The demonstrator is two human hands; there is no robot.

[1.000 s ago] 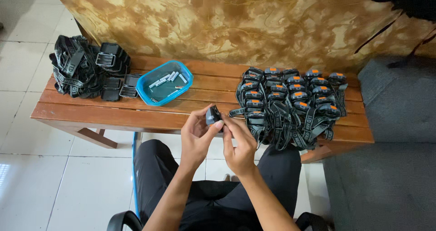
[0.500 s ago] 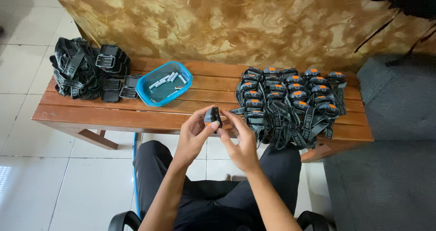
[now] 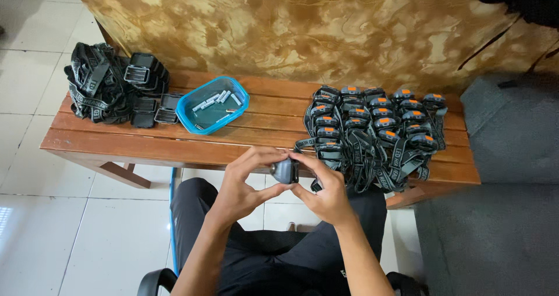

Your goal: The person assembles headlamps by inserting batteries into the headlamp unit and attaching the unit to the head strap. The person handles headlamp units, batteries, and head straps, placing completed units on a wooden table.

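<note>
Both hands, left hand [image 3: 241, 185] and right hand [image 3: 326, 194], grasp one small black headlamp [image 3: 285, 171] just before the wooden bench [image 3: 174, 147], beyond which lie orange-buttoned headlamps [image 3: 372, 133] in rows, a blue tray of batteries [image 3: 212, 105] and an unsorted black pile [image 3: 113, 89].

since a second ago both hands have tightened around the small dark headlamp body [image 3: 285, 171]. the left hand [image 3: 241, 185] has curled its fingers over the top of it, thumb now pressing from below, where earlier they stood more open. the right hand [image 3: 327, 192] has slid a little lower and nearer the body, its fingertips now pinching the lamp's right side.
</note>
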